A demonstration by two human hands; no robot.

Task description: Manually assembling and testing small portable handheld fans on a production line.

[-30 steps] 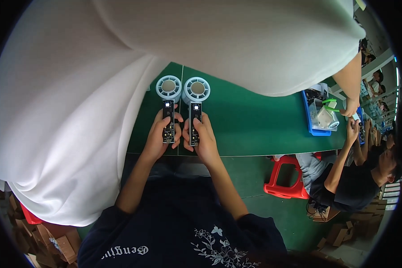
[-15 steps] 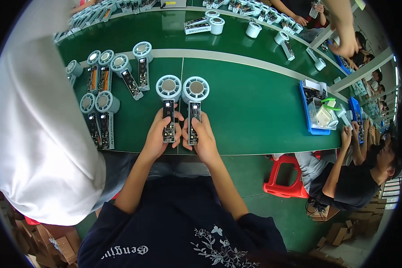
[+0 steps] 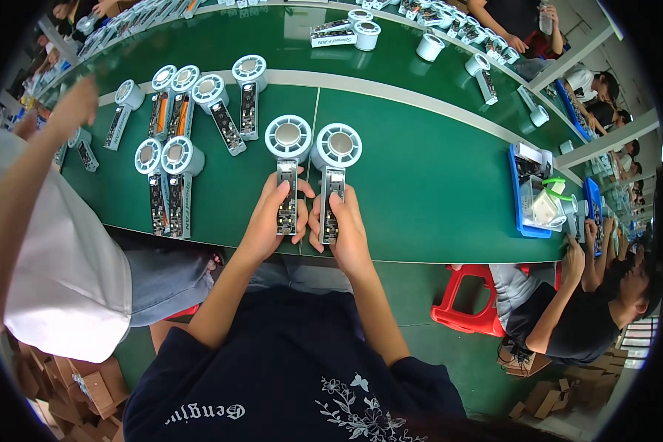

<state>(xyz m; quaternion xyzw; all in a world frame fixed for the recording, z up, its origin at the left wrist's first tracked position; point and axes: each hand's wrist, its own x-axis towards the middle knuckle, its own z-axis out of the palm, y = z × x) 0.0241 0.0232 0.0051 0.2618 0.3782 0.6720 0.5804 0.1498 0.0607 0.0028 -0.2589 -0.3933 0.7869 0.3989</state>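
My left hand [image 3: 264,219] is closed around the handle of a pale blue handheld fan [image 3: 288,137], its thumb on the exposed circuit board. In my right hand [image 3: 351,227] is a second handheld fan [image 3: 339,144] of the same kind, also held by the handle with the thumb on its board. Both fans stand side by side over the green table's near edge, round heads pointing away from me. The heads nearly touch. To the left lie several more such fans [image 3: 177,157] with open handles, some showing an orange part inside.
At the table's right end sits a blue tray [image 3: 524,214] with parts and green-handled cutters [image 3: 556,189]. Beyond a pale rail, more fans [image 3: 367,34] lie on another green surface. A co-worker in white [image 3: 59,250] sits close on my left; another sits right, beside a red stool [image 3: 449,298].
The co-worker in white has leaned back to the left, uncovering more fans and table. That person's arm has swung from the upper right to the left. My hands keep their hold on both fans.
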